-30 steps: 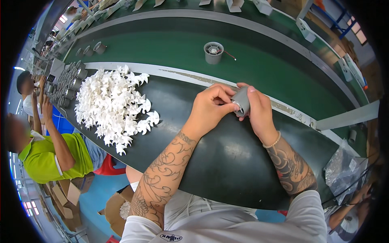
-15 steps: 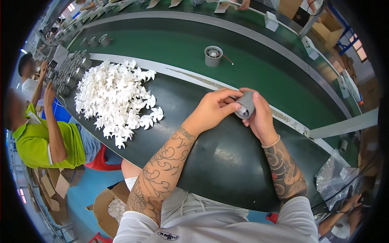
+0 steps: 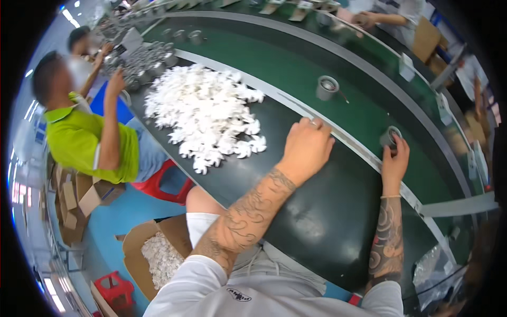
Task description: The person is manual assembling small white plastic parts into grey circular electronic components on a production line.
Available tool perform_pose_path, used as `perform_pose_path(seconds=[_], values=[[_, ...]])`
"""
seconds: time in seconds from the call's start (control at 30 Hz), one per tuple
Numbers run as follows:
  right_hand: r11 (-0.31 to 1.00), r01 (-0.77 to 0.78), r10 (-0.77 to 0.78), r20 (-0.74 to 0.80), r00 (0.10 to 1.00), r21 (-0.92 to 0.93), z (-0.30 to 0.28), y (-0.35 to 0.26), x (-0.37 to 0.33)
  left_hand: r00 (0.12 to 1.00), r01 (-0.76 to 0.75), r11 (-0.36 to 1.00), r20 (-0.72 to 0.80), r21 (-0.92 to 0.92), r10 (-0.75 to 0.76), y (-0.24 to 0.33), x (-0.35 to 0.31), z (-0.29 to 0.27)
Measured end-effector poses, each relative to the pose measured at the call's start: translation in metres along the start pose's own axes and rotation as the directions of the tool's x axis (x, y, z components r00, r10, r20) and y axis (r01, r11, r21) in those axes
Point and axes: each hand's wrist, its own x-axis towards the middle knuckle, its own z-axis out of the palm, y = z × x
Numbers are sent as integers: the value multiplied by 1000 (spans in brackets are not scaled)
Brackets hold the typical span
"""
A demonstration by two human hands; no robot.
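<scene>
Right hand (image 3: 396,161): in a grasp, thumb on the near left, fingers bent over from the right, fingertips directed forward. Right wrist (image 3: 391,191): directly behind the grip, approximately straight. Right forearm (image 3: 387,238): tattooed, extending back from the grip toward the body, nearly in line with it. Left hand (image 3: 308,149): left of the grip and well apart from it, back uppermost, fingers curled; fingertips largely hidden, contents not determinable. Left forearm (image 3: 253,208): tattooed, slanting from the body forward and rightward, toward the grip's side.
</scene>
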Motion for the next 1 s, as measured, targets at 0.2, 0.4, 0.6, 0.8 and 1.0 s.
perform_pose_path(seconds=[0.2,0.4,0.6,0.8,1.0], values=[[993,-44,44,10,999,109,5,3,-3,966,256,873,-89,414,-241,0,-46,-51],[989,-89,86,31,996,118,11,-9,-1,970,227,825,-47,517,-238,-24,-83,-50],[918,-164,187,-30,982,361,8,-7,0,999,2,991,-53,135,5,-5,-53,-4],[867,-177,234,-65,970,467,1,-10,-3,985,-155,986,86,57,150,39,-13,50],[783,-280,328,13,945,556,2,-11,-7,972,-201,957,-165,-208,168,33,-2,66]])
